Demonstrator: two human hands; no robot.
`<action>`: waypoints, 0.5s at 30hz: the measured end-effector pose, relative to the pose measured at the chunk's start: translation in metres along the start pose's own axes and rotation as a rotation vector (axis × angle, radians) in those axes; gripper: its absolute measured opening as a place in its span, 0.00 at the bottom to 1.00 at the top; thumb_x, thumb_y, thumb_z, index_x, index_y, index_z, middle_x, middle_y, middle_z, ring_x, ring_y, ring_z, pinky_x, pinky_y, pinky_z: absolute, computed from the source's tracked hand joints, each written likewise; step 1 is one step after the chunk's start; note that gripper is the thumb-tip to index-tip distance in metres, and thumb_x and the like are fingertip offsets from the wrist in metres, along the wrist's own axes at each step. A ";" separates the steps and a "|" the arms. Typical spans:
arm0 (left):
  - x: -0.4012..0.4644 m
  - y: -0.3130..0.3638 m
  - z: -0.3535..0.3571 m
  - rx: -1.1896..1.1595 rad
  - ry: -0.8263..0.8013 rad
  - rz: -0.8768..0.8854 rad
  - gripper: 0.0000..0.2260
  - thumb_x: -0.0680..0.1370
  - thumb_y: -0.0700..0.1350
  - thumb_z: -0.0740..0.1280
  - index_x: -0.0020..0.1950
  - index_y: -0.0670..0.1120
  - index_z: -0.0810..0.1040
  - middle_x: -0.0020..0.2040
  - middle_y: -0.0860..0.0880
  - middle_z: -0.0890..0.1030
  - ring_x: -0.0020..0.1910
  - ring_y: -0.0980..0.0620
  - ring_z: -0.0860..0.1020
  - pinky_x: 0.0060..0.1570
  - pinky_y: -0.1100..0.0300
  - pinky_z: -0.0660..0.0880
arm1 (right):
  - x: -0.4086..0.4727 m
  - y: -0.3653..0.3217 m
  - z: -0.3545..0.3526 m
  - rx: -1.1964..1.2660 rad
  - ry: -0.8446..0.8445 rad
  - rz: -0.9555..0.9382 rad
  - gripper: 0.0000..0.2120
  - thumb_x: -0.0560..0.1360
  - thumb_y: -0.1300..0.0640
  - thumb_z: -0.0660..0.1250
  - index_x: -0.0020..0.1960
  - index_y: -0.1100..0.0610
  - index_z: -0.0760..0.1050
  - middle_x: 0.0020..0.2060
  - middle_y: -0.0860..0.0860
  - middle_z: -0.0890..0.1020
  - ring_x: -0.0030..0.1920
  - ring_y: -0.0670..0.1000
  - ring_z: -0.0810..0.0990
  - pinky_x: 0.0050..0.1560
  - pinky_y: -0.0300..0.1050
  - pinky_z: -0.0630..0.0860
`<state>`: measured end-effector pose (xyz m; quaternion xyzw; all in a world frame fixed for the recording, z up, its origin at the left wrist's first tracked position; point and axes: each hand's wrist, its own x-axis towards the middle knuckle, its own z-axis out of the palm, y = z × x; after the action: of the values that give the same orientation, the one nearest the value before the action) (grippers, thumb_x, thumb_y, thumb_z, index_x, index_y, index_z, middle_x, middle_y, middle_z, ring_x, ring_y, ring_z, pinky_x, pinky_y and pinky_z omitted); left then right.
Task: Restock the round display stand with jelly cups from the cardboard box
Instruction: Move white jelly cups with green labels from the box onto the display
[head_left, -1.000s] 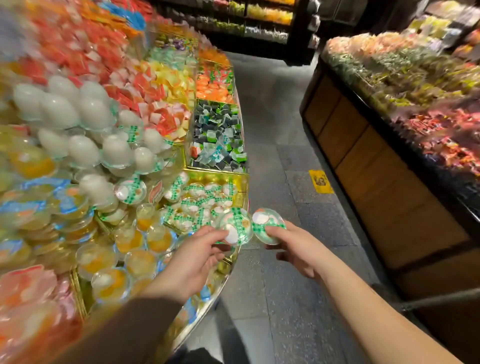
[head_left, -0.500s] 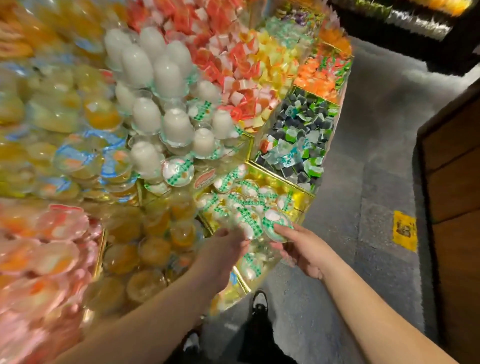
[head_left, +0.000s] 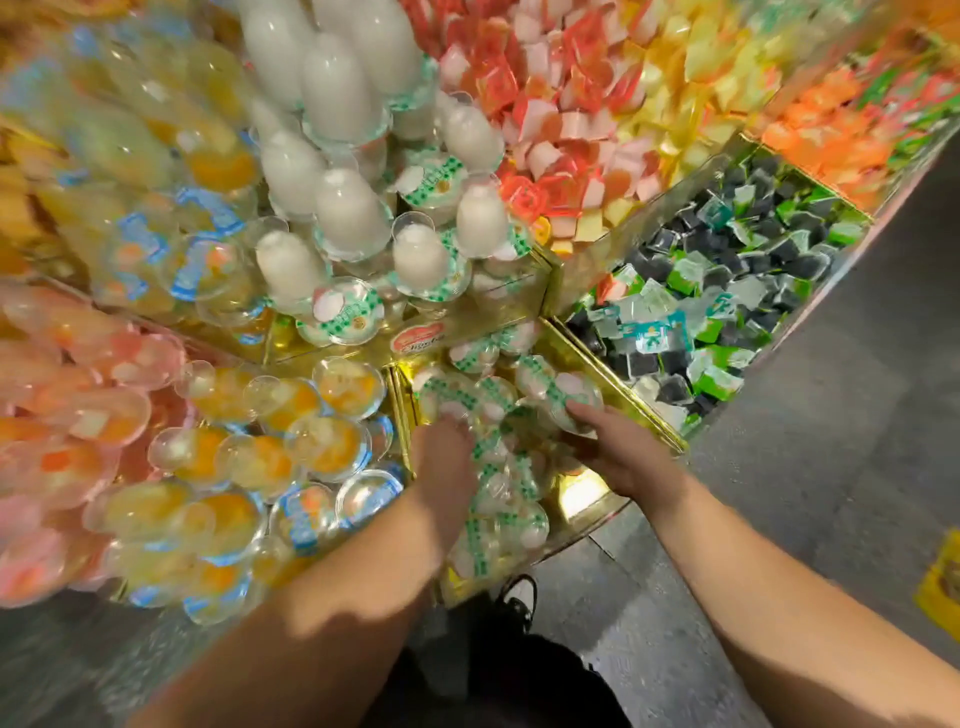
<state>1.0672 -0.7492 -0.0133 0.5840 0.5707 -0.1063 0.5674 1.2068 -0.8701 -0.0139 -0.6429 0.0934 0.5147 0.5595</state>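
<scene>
Green-and-white lidded jelly cups (head_left: 498, 457) fill the gold compartment (head_left: 618, 384) of the round display stand. Step: placing. Right hand (head_left: 623, 457) fingers clamp one cup (head_left: 571, 400); left hand (head_left: 447, 462) fingers are hidden, state indeterminate. Next, probably: release, then fetch more. Cardboard box not visible.

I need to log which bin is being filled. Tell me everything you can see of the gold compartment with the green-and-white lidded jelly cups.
The gold compartment is a shiny, metal-looking, wedge-shaped bin on the lower tier of the stand, at its outer edge. Its straight gold walls part it from the orange-fruit cups on one side and the black and green packets on the other. Clear jelly cups with green-checked white lids lie in it, tilted and overlapping. The left hand reaches in among them; the right hand holds a cup at the far wall.
</scene>
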 end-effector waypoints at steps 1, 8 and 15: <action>0.006 0.005 0.004 -0.119 0.048 -0.118 0.18 0.85 0.43 0.55 0.71 0.35 0.68 0.71 0.37 0.70 0.54 0.52 0.77 0.40 0.78 0.69 | 0.006 -0.004 0.000 -0.018 0.005 0.011 0.11 0.77 0.57 0.70 0.57 0.59 0.75 0.48 0.56 0.82 0.45 0.55 0.82 0.44 0.49 0.77; 0.061 -0.004 0.002 0.717 0.285 0.087 0.23 0.81 0.52 0.63 0.74 0.46 0.67 0.71 0.47 0.69 0.71 0.48 0.67 0.59 0.56 0.72 | 0.054 -0.016 0.009 -0.123 -0.012 0.055 0.19 0.76 0.49 0.70 0.64 0.55 0.73 0.52 0.53 0.82 0.51 0.53 0.80 0.44 0.48 0.75; 0.078 -0.002 0.002 0.716 0.316 -0.028 0.24 0.82 0.44 0.58 0.77 0.40 0.59 0.74 0.44 0.65 0.71 0.45 0.67 0.59 0.56 0.71 | 0.087 -0.013 0.016 -0.210 0.032 0.055 0.22 0.75 0.48 0.72 0.62 0.56 0.71 0.54 0.55 0.82 0.54 0.57 0.81 0.58 0.57 0.78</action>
<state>1.0918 -0.7089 -0.0752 0.7462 0.5860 -0.2151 0.2314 1.2458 -0.8128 -0.0701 -0.7032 0.0653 0.5265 0.4734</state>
